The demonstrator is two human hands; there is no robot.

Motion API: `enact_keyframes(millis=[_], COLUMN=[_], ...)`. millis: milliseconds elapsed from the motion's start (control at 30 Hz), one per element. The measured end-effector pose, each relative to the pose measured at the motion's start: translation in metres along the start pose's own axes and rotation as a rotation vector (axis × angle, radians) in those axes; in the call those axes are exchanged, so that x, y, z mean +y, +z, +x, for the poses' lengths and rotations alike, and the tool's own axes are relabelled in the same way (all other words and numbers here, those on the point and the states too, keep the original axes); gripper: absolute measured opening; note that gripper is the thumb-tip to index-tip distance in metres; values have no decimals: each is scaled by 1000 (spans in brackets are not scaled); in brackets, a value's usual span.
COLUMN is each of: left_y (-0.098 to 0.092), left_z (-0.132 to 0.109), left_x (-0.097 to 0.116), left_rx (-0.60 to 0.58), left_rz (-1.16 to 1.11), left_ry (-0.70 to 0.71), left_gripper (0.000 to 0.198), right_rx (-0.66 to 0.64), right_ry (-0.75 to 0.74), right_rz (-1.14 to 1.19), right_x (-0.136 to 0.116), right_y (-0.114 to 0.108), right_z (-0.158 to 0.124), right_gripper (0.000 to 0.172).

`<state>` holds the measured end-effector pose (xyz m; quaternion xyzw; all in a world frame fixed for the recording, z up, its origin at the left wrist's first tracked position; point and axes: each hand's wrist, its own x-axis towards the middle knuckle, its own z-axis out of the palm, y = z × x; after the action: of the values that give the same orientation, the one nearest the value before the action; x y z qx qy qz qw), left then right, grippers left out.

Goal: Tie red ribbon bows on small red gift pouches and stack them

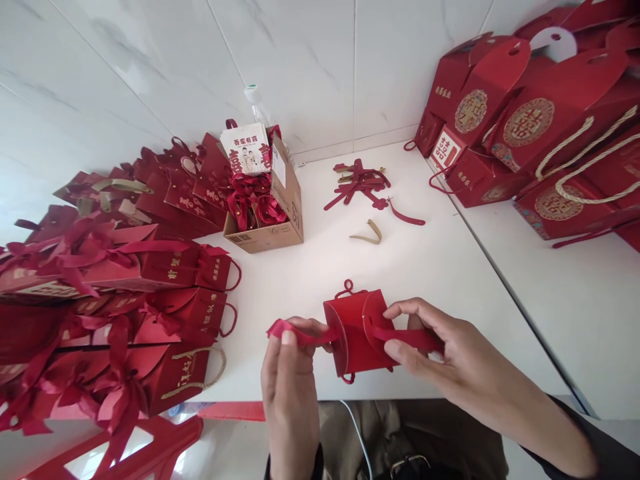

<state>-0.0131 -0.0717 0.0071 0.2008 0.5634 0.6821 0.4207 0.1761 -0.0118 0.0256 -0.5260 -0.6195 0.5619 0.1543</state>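
A small red gift box point(360, 303) with cord handles lies on the white table in front of me, its curved flaps facing up. A red ribbon point(300, 335) comes out of the box on both sides. My left hand point(290, 380) pinches one end between thumb and fingers, just left of the box. On the other side, my right hand point(450, 347) has its thumb and index finger against the box's right side, and the ribbon's other length point(407, 337) passes between them into the curled fingers. Part of that length is hidden by the hand.
Left stand rows of red boxes point(175, 267) tied with ribbon. Behind is a cardboard box point(287, 193) of ribbons and printed cards point(245, 147). Red straps point(360, 183) and a tan strap point(371, 232) lie ahead. More red boxes point(530, 120) are stacked right, past a table seam.
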Motion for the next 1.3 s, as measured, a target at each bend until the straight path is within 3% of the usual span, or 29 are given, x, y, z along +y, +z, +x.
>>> enact_keyframes(millis=[100, 167, 367, 500, 700, 933, 1133, 1200, 1300], left_y=[5, 8, 11, 9, 11, 11, 22, 23, 19], left_z=[-8, -9, -11, -17, -21, -21, -16, -13, -8], left_x=[-1, 1, 3, -4, -4, 8, 18, 14, 6], left_rx=[-89, -144, -98, -120, -137, -337, -708, -735, -704], left_rz=[329, 416, 384, 424, 372, 538, 760, 756, 701], left_ry=[79, 74, 103, 132, 199, 139, 372, 420, 352], left_gripper=[28, 30, 36, 41, 35, 18, 27, 21, 12], right_rx=[-20, -4, 68, 30, 5, -1, -25, -48, -57], right_ry=[-40, -72, -192, -259, -201, -303, -476, -574, -678], right_rz=[-13, -43, -154, -194, -183, -171, -276, -296, -250], right_x=[5, 9, 12, 16, 13, -4, -35, -47, -59], right_y=[3, 4, 0, -1, -5, -19, -18, -19, -26], right_z=[2, 4, -1, -6, -13, -28, -31, -31, -25], right_gripper=[35, 32, 22, 22, 26, 18, 21, 23, 26])
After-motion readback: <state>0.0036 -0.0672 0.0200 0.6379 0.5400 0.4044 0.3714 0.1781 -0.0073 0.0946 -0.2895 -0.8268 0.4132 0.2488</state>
